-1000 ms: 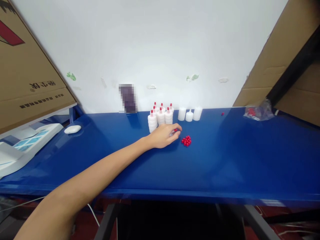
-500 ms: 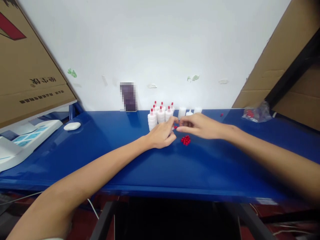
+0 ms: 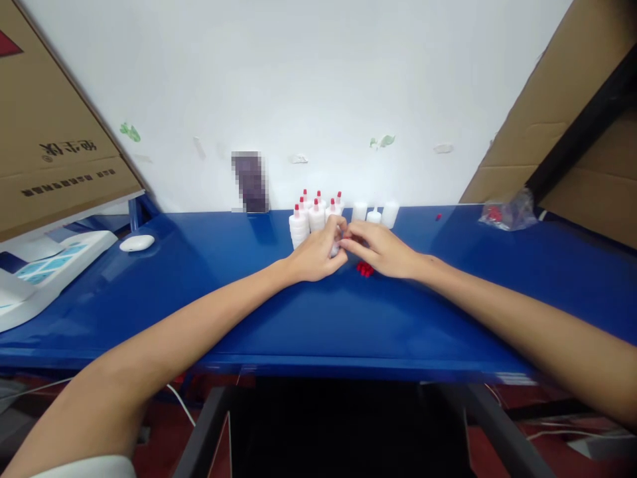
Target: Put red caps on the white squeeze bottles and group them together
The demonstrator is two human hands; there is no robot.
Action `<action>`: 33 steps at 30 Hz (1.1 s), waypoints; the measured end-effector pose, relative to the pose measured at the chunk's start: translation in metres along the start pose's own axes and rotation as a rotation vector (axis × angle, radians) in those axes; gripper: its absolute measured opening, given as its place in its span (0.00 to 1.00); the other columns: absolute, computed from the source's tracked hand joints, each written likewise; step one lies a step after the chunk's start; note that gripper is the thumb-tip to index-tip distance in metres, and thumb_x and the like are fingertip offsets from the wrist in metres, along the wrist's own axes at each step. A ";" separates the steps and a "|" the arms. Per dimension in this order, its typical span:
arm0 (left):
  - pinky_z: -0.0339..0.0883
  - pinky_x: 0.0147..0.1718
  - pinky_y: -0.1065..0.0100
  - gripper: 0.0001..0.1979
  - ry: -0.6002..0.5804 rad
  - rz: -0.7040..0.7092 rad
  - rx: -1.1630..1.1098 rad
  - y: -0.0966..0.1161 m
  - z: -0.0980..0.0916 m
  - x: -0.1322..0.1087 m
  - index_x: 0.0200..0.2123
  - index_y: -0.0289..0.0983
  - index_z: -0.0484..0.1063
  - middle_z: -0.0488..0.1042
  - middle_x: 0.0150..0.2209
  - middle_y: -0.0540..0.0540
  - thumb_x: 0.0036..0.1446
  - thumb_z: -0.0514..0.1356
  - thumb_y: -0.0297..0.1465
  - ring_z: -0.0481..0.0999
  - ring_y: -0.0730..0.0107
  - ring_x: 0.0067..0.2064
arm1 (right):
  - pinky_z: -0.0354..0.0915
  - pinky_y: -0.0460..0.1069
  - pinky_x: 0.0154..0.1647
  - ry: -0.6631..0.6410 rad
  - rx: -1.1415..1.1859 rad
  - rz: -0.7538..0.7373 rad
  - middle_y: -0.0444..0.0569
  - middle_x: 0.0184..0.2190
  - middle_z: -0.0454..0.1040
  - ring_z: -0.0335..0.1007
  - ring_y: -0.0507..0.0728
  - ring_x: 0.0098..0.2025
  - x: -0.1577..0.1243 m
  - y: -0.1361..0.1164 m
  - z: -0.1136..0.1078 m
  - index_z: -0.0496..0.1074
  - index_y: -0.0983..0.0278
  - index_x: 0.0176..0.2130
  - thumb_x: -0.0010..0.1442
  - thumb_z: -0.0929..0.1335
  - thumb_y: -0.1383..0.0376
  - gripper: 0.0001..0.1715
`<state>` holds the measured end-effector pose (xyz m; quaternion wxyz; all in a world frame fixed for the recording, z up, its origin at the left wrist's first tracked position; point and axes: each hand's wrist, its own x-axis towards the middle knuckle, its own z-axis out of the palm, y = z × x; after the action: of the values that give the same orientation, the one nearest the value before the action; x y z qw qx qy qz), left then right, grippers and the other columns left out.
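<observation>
My left hand point(image 3: 318, 253) is closed round a small white bottle point(image 3: 334, 250), mostly hidden by the fingers. Against it, my right hand point(image 3: 381, 247) pinches at the bottle's top, where a bit of red shows between the fingertips. Several white bottles with red tips point(image 3: 299, 228) stand just behind my left hand. Behind my right hand are white bottles without red tips point(image 3: 373, 215). A small pile of red caps point(image 3: 365, 269) lies under my right hand, partly covered by it.
A white mouse point(image 3: 137, 243) and a white device point(image 3: 60, 272) are on the blue table point(image 3: 298, 325) at left. A clear bag with red pieces point(image 3: 508, 212) lies at right, near a loose red cap point(image 3: 438, 217). Cardboard point(image 3: 54, 133) stands at left.
My right hand has moved left and its fingertips have met my left hand at the bottle's top. It now covers part of the red pile. The whole view has shifted slightly.
</observation>
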<state>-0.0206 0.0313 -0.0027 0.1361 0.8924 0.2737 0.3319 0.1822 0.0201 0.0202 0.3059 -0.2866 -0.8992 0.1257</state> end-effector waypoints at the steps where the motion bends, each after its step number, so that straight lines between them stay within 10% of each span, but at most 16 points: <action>1: 0.63 0.34 0.64 0.15 -0.007 -0.024 0.013 0.001 0.000 0.000 0.49 0.39 0.54 0.72 0.36 0.49 0.61 0.54 0.33 0.70 0.69 0.30 | 0.57 0.52 0.36 0.027 -0.030 -0.020 0.47 0.32 0.65 0.60 0.55 0.33 -0.001 0.000 0.002 0.60 0.61 0.32 0.72 0.61 0.57 0.17; 8: 0.62 0.31 0.66 0.09 -0.098 0.040 0.089 0.002 -0.002 0.003 0.42 0.36 0.67 0.73 0.29 0.49 0.66 0.51 0.34 0.70 0.68 0.28 | 0.55 0.51 0.34 -0.021 -0.094 -0.039 0.46 0.30 0.63 0.57 0.55 0.30 -0.006 0.003 0.005 0.55 0.59 0.31 0.71 0.59 0.61 0.14; 14: 0.69 0.46 0.61 0.14 -0.085 0.114 0.147 0.001 -0.004 0.003 0.48 0.36 0.70 0.78 0.46 0.42 0.62 0.49 0.27 0.76 0.63 0.44 | 0.53 0.52 0.33 0.126 -0.043 0.136 0.43 0.23 0.59 0.56 0.54 0.27 -0.009 0.003 -0.020 0.54 0.59 0.27 0.72 0.54 0.56 0.22; 33: 0.65 0.37 0.66 0.13 -0.205 0.049 0.207 0.001 -0.003 0.005 0.42 0.36 0.74 0.79 0.38 0.45 0.64 0.51 0.33 0.76 0.67 0.35 | 0.57 0.52 0.34 -0.416 -0.344 0.587 0.50 0.24 0.71 0.65 0.56 0.29 -0.014 0.015 -0.044 0.65 0.63 0.23 0.68 0.61 0.58 0.23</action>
<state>-0.0192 0.0333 0.0028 0.0625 0.9373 0.2694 0.2119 0.2250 0.0257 0.0418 0.0157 -0.5466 -0.8299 0.1107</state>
